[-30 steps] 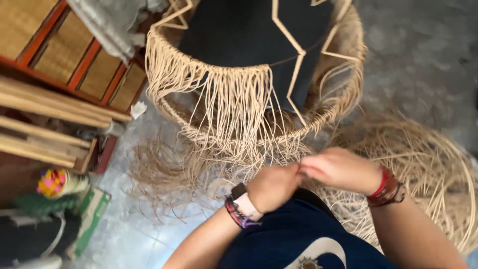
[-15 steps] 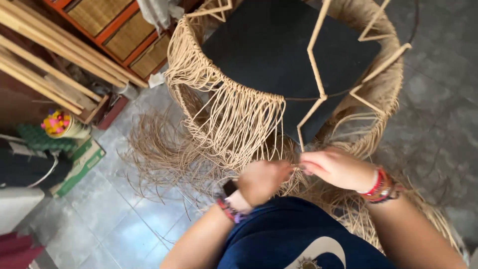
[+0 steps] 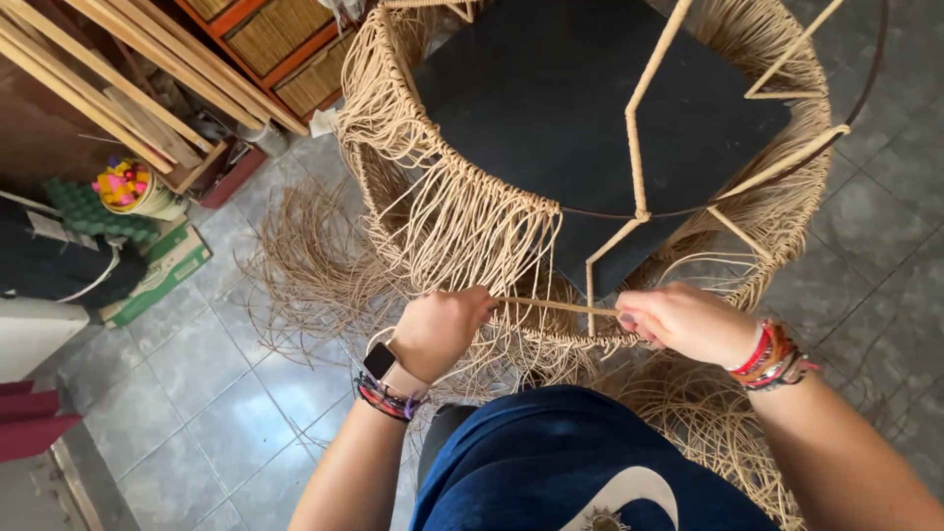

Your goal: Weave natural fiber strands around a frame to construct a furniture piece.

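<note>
A round frame (image 3: 629, 157) wrapped in tan fibre cord stands on the tiled floor, with a black board (image 3: 551, 108) inside it. A curtain of knotted cords (image 3: 462, 226) hangs from its near rim. My left hand (image 3: 438, 329) is closed around one end of a taut cord strand (image 3: 556, 306) at the lower rim. My right hand (image 3: 688, 323) pinches the other end. The strand runs straight between the two hands. Loose cord ends (image 3: 305, 275) spread over the floor below.
Wooden slats (image 3: 108, 88) and orange-framed woven panels (image 3: 265, 49) lean at the upper left. A colourful small pot (image 3: 128, 187), green tray (image 3: 84, 211) and cardboard box (image 3: 157, 275) sit at the left. A pile of loose fibre (image 3: 708, 423) lies near my right knee.
The view has tilted, showing more of the frame's top. My hands, close together before, have drawn apart and now hold a strand stretched tight between them.
</note>
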